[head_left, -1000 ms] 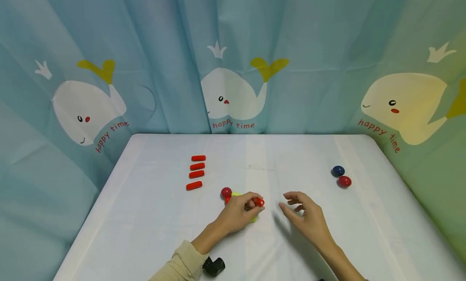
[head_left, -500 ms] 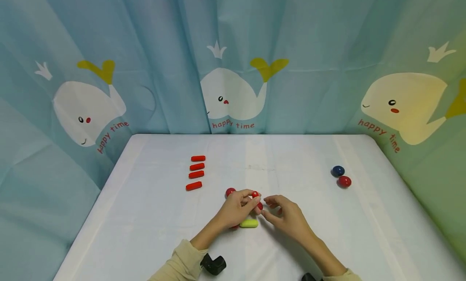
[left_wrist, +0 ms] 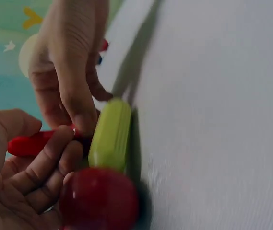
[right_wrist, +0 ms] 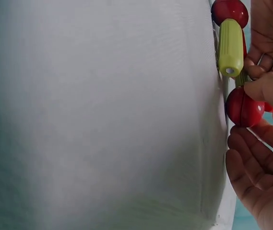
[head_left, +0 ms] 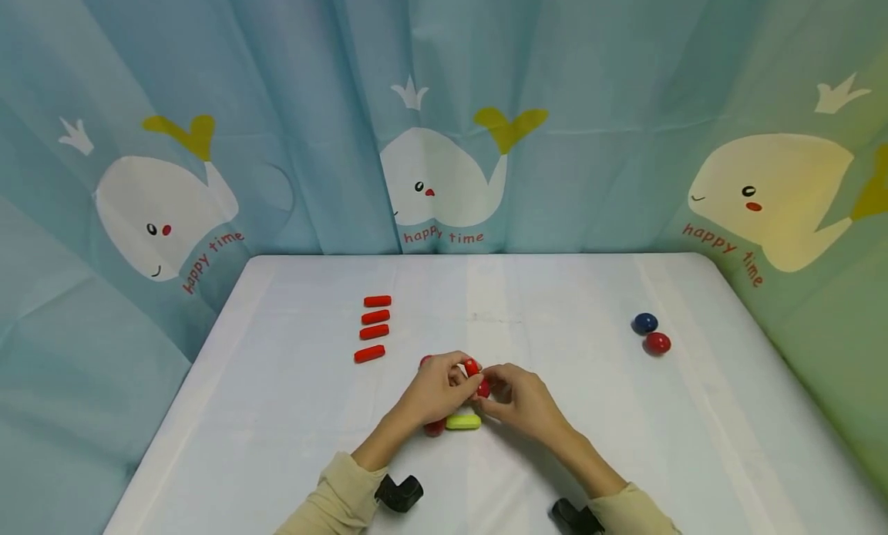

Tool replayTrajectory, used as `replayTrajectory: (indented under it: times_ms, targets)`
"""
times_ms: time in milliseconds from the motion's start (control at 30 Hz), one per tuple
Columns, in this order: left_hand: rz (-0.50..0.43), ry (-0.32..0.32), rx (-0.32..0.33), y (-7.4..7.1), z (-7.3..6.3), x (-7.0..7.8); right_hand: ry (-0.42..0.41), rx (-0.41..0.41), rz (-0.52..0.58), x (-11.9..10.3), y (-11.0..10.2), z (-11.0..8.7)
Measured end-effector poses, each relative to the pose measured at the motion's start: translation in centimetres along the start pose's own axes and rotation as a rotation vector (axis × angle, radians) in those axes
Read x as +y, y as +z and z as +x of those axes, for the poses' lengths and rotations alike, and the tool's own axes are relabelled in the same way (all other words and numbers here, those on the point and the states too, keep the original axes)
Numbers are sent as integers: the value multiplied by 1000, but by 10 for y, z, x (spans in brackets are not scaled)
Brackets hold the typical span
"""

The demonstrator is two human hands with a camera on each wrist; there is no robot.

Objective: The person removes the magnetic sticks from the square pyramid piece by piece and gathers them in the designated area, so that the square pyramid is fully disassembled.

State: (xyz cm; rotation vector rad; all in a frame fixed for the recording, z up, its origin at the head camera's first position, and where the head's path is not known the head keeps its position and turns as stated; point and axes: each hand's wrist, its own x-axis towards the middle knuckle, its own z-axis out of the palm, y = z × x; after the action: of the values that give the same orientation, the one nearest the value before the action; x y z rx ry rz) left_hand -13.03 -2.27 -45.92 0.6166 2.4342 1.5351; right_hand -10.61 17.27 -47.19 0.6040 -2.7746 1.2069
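In the head view my left hand (head_left: 435, 390) grips a short red rod (head_left: 472, 367) between thumb and fingers. My right hand (head_left: 525, 400) pinches a glossy red ball (head_left: 483, 388) just below the rod's end. Whether rod and ball touch cannot be told. A yellow-green rod (head_left: 463, 422) lies under the hands, its near end against another red ball (left_wrist: 99, 199) in the left wrist view. One more red ball (head_left: 425, 360) peeks out behind my left hand, which hides whatever else lies beneath it.
Several red rods (head_left: 375, 332) lie in a column left of the hands on the white table (head_left: 291, 412). A blue ball (head_left: 645, 323) and a red ball (head_left: 656, 344) sit far right. A curtain with printed whales (head_left: 444, 180) stands behind the table.
My right hand has moved left, from well apart to pinching the red ball beside the left hand. My left hand has shifted slightly left and turned the red rod, uncovering the yellow-green rod.
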Motion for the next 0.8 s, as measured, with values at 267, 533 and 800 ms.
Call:
replayTrajectory:
  times_ms: [267, 533, 800]
  targets:
    - [273, 92, -12, -15, -3, 0, 58, 1, -66, -3, -6, -2]
    - [397, 208, -20, -15, -4, -1, 73, -11, -82, -1, -13, -9]
    - [405, 256, 31, -10, -4, -4, 70, 11, -102, -2, -12, -12]
